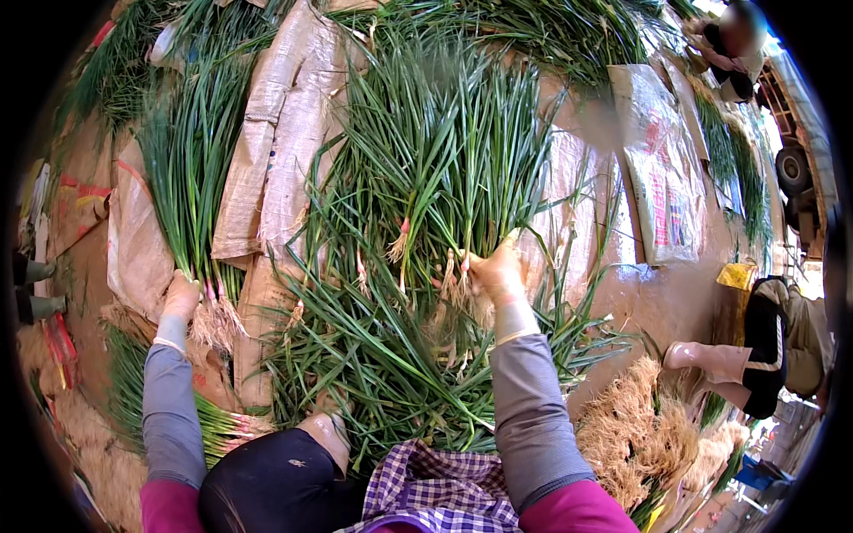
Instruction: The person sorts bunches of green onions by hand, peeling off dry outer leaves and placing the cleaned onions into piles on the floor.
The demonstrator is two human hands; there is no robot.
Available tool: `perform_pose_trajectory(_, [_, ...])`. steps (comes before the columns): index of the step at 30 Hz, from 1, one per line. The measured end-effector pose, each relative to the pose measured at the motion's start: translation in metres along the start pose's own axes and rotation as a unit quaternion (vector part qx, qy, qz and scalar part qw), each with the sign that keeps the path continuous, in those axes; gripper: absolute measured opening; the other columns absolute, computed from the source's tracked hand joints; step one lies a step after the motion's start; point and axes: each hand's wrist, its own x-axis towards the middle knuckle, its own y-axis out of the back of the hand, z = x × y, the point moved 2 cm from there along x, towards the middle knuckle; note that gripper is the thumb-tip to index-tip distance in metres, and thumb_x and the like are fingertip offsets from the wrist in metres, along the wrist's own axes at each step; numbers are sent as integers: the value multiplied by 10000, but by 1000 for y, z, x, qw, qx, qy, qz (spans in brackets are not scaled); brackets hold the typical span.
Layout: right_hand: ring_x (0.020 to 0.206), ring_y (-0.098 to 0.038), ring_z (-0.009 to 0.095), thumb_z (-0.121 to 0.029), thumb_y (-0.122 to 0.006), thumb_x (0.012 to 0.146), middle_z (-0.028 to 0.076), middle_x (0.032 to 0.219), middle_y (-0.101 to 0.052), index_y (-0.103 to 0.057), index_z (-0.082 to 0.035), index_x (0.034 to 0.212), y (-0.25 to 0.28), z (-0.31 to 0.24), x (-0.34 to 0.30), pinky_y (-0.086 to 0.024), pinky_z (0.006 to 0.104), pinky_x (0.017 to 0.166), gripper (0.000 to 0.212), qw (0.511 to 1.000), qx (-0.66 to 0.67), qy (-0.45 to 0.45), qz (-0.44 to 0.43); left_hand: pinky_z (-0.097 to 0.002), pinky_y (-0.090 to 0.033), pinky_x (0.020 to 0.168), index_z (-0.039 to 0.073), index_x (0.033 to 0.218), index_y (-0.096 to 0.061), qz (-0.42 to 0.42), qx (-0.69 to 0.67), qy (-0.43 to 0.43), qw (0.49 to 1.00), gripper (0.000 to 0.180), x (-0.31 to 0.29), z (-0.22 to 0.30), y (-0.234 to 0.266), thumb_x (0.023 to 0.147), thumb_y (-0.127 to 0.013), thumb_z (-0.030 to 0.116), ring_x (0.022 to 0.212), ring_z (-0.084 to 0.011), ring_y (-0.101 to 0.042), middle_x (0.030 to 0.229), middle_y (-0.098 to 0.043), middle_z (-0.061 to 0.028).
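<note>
My left hand (181, 295), in a pale glove, is closed round a bunch of green onions (191, 169) just above their roots. Long green leaves stretch away from me, and the whitish roots hang beside the hand. On the right, my gloved right hand (499, 271) grips green onions near the root end at the near side of a large heap (444, 133). A few roots and reddish stem bases show beside its fingers; leaves hide part of the grip. More loose green onions (391, 355) lie tangled in front of my knees.
Flattened woven sacks (275, 133) lie between the bunch and the heap. A plastic sack (657, 169) lies at the right. Piled roots (635, 435) are by my right arm, another bunch (222, 426) by my left knee. Other people (773, 346) are at the right, near a vehicle wheel (793, 171).
</note>
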Motion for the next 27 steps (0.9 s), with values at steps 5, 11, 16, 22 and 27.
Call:
perform_pose_trajectory(5, [857, -621, 266, 58, -614, 715, 218, 1122, -556, -99, 25, 1400, 22, -15, -25, -545, 349, 694, 858, 965, 263, 20, 3, -453, -451, 834, -87, 1116, -408, 31, 201, -26, 979, 475, -63, 69, 35, 819, -533, 262, 943, -408, -580, 1068, -555, -307])
perform_pose_trajectory(11, [862, -636, 209, -95, -689, 689, 151, 1019, -639, -241, -29, 1389, 122, -1, -52, -500, 322, 786, 834, 981, 93, 125, 116, -378, -464, 820, 10, 1092, -534, -6, -41, -518, 855, 325, -178, 212, 19, 787, -603, 101, 886, -291, -574, 975, -578, -161])
perform_pose_trajectory(16, [935, -604, 245, -84, -697, 744, 203, 1126, -566, -258, 11, 1368, 122, 0, -39, -513, 313, 772, 769, 980, 34, 137, 139, -420, -335, 1006, 101, 1245, -469, -157, 64, -801, 574, 444, -239, 269, -80, 821, -562, 194, 1171, -303, -455, 1262, -472, -162])
perform_pose_trajectory(22, [889, -635, 215, -98, -600, 830, 122, 951, -661, -648, -46, 956, 31, 30, -89, -515, 302, 807, 145, 948, -16, 318, 10, -409, -418, 774, 103, 1265, -462, -133, 209, -760, 601, 468, -259, 203, -126, 816, -488, 231, 962, -274, -523, 1110, -502, -136])
perform_pose_trajectory(27, [949, -571, 260, -245, -598, 800, 81, 979, -619, -582, -106, 1092, -42, 72, -141, -426, 380, 845, 324, 886, -226, 401, -64, -397, -453, 747, 64, 1256, -456, -254, 134, -723, 629, 520, -276, 170, -149, 794, -591, 260, 884, -281, -551, 992, -523, -131])
